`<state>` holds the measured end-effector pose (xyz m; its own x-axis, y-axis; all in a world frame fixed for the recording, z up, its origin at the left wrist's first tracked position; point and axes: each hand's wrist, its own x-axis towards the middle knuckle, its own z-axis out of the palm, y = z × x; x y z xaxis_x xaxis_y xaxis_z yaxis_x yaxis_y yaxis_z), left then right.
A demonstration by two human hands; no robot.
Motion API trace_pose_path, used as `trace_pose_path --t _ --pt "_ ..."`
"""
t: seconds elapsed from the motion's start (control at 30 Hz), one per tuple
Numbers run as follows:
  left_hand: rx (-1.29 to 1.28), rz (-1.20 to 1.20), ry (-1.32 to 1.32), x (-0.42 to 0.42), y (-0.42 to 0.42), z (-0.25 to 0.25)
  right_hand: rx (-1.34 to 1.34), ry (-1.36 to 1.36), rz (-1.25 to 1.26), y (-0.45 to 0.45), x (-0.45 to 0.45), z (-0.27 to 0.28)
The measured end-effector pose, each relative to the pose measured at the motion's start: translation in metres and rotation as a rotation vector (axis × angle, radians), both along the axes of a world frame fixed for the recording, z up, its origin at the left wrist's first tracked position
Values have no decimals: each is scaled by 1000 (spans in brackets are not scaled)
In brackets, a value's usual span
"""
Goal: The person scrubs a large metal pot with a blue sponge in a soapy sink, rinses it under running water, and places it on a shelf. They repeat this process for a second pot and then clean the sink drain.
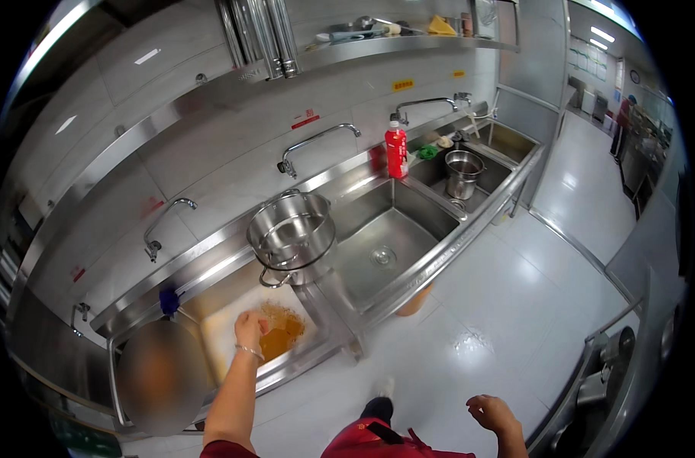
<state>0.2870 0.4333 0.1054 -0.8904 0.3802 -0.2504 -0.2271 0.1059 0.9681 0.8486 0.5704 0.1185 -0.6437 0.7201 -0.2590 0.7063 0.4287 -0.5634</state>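
My left hand [249, 331] is over a steel sink basin [218, 309] that holds foamy, brownish-yellow liquid [281, 338]. Its fingers look curled inward, and a small pinkish patch shows at the fingertips; whether it holds something I cannot tell. A bracelet circles the left wrist. Beyond the hand, large stacked steel pots [293, 232] stand on the sink's divider. My right hand [487, 411] hangs above the tiled floor at the lower right, fingers bent, with no object visible in it.
A blurred round patch covers the left basin. Chrome faucets [318, 137] project from the wall. A red bottle [396, 151] stands on the sink edge near another basin [393, 252] and a steel pot [463, 172]. A person [623, 126] stands far off at right. Shelves with pots [593, 389] are lower right.
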Motion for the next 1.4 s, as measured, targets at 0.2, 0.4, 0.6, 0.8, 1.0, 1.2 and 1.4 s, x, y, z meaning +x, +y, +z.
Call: trace_pose_path --t 0.2,0.4,0.6,0.8,1.0,1.2,1.4 --pt "-32 42 -281 -95 124 41 -10 -57 -32 100 -44 -31" --pt "-253 -77 -437 -151 162 30 -155 -35 -76 175 -83 -26" --pt "-230 -26 -535 -157 174 44 -177 -94 7 243 -109 -54" --pt "-314 49 -419 -144 153 76 -225 -80 155 314 -137 -65" --pt "-292 216 -175 -77 169 134 -117 116 452 402 -138 -111" --pt "-223 269 -113 35 177 174 -348 358 353 461 -197 -37" --pt "-95 209 -275 107 281 142 -835 724 375 494 -269 9"
